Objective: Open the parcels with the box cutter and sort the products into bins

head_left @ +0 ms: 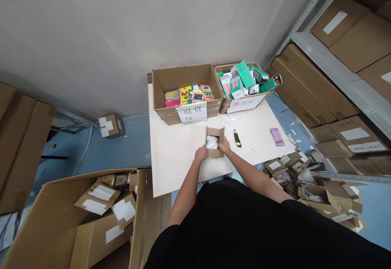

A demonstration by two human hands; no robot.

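A small cardboard box (216,153) with its flaps up stands on the white table (174,151) in front of me. Inside it shows a white, plastic-looking wrapped item (211,142), its kind not clear. My left hand (201,153) grips the box's left side, the fingers closed on the cardboard. On the opposite side my right hand (225,145) is closed around the right wall or flap; its fingertips are partly hidden. Just right of the box lies a black and yellow utility knife (237,138).
Behind are a large carton (165,115) with colourful packs and another carton (224,105) piled with green boxes. A pink blurred item (277,137) lies at the table's right. A big carton of parcels (45,204) stands lower left; opened boxes (314,193) litter the right floor beside shelves (324,63).
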